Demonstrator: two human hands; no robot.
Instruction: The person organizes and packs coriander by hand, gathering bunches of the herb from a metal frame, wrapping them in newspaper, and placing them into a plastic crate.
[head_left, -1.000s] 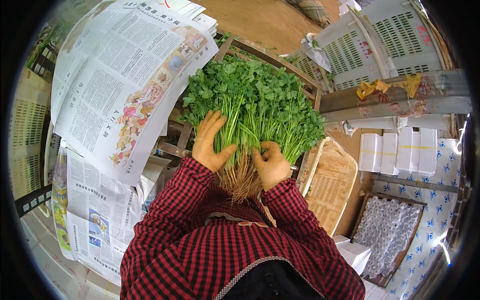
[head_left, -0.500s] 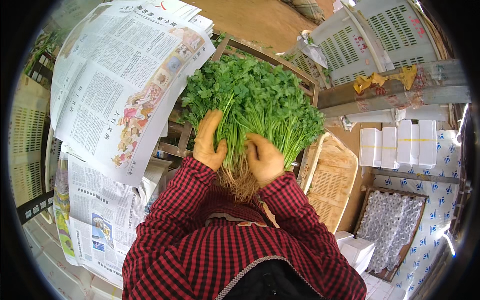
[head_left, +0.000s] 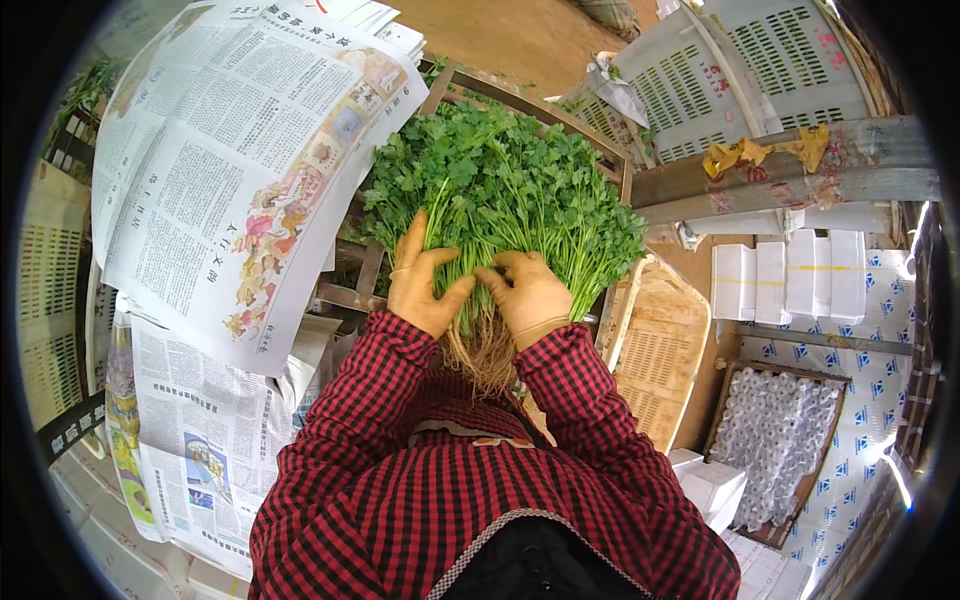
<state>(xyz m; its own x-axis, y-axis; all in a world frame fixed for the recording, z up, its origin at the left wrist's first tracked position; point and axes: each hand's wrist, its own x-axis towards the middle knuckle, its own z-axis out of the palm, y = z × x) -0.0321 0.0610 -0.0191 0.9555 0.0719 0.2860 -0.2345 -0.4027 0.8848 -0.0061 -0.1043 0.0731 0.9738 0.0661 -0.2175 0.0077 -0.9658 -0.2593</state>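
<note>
A thick bunch of leafy green herbs [head_left: 520, 185], like coriander or leaf celery, lies in front of me with its leaves pointing away. Its thin brown roots [head_left: 480, 355] hang toward my body. My left hand [head_left: 425, 280] cups the stems from the left, fingers along the bunch and thumb across it. From the right, my right hand [head_left: 525, 290] closes on the stems just above the roots, its thumb and fingertips near the left thumb. Both hands appear to wear thin tan gloves. The stems hide some of the fingertips.
A brown slatted frame [head_left: 450, 80] lies under the greens. Newspaper sheets [head_left: 200, 200] are stacked at left. To the right are a pale plastic basket [head_left: 665, 350], a metal beam [head_left: 780, 170], white foam boxes [head_left: 790, 280] and a tray of clear wrapped items [head_left: 775, 440].
My left thumb has come inward over the stems. The right hand has turned, its thumb and fingers now reaching further left across them. The greens remain in nearly the same place.
</note>
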